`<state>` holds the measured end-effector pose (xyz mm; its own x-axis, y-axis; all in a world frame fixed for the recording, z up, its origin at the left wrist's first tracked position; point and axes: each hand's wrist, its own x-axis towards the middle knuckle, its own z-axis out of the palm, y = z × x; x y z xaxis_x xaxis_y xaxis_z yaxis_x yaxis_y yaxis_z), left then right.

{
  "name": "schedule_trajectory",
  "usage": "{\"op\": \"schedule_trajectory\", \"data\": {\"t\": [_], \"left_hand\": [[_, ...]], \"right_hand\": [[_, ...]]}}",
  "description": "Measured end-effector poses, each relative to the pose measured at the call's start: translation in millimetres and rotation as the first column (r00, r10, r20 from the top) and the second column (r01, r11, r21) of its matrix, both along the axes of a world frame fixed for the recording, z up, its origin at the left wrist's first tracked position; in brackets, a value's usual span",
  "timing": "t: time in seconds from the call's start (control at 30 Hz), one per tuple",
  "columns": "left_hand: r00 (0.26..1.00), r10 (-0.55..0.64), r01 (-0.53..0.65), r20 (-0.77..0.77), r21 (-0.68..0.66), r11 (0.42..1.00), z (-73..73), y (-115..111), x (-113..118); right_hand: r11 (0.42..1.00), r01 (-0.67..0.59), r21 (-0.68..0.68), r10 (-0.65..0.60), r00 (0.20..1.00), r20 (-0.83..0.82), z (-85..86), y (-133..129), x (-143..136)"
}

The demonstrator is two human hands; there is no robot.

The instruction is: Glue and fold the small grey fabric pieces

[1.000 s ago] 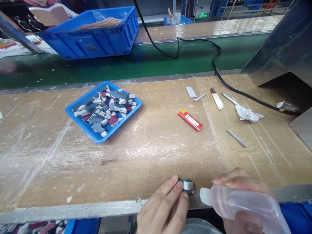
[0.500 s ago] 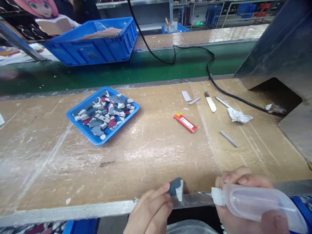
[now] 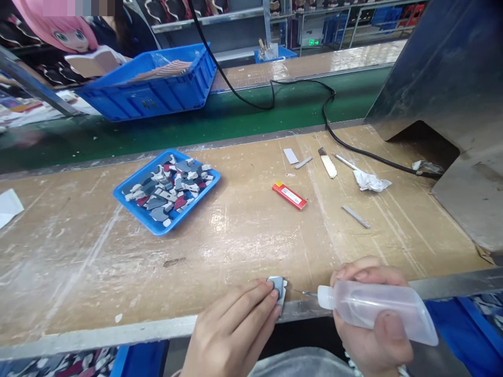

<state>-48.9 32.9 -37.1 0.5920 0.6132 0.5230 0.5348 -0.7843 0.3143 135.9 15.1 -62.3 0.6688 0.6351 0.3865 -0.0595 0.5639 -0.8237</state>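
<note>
At the table's front edge, my left hand [image 3: 238,324] pinches a small grey-and-white piece [image 3: 278,289] between its fingertips. My right hand [image 3: 373,319] is wrapped round a translucent squeeze bottle [image 3: 393,309] with a white cap. The bottle lies nearly level, its thin metal needle pointing left, a short gap away from the piece. Further back on the left, a blue tray [image 3: 157,228] holds a heap of grey, white and dark red pieces.
A red box [image 3: 289,196], a grey strip [image 3: 356,217], a brush [image 3: 327,163] and crumpled tissue [image 3: 371,181] lie behind my hands. Black cable [image 3: 365,153] runs toward a metal housing [image 3: 432,94]. A blue crate [image 3: 149,97] stands behind; a person is beyond it.
My left fingers have turned the small piece and now press over its face. The bottle in my right hand has moved left, its needle nearer the piece. The head view has shifted slightly.
</note>
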Motion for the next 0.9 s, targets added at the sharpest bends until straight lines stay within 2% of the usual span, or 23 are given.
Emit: {"op": "schedule_trajectory", "data": {"t": [0.17, 0.27, 0.37, 0.5, 0.63, 0.77, 0.9], "left_hand": [[0.979, -0.132, 0.119, -0.153, -0.092, 0.989, 23.5, 17, 0], [0.959, -0.183, 0.164, -0.215, -0.102, 0.981, 31.9, 25, 2], [0.935, -0.229, 0.223, -0.271, -0.055, 0.973, 32.3, 27, 4], [0.901, -0.227, 0.274, -0.369, 0.079, 0.959, 24.2, 27, 3], [0.936, -0.232, 0.256, -0.265, 0.06, 0.965, 17.8, 31, 3], [0.956, -0.228, 0.236, -0.183, 0.026, 0.971, 16.0, 35, 7], [0.969, -0.214, 0.21, -0.125, -0.041, 0.977, 14.9, 33, 8]], "right_hand": [[0.998, -0.063, -0.014, 0.064, 0.995, 0.081, -3.9, -6, 4], [0.996, -0.091, -0.015, 0.092, 0.99, 0.11, -6.5, -8, 8], [0.995, -0.101, -0.022, 0.103, 0.987, 0.123, -8.0, -9, 8], [0.995, -0.088, -0.048, 0.093, 0.987, 0.133, -8.9, -9, 7], [0.996, -0.069, -0.052, 0.077, 0.985, 0.155, -9.4, -6, 7], [0.999, -0.039, -0.02, 0.043, 0.98, 0.193, -8.6, -4, 7], [0.998, -0.043, -0.044, 0.052, 0.969, 0.242, -6.6, -5, 7]]}}
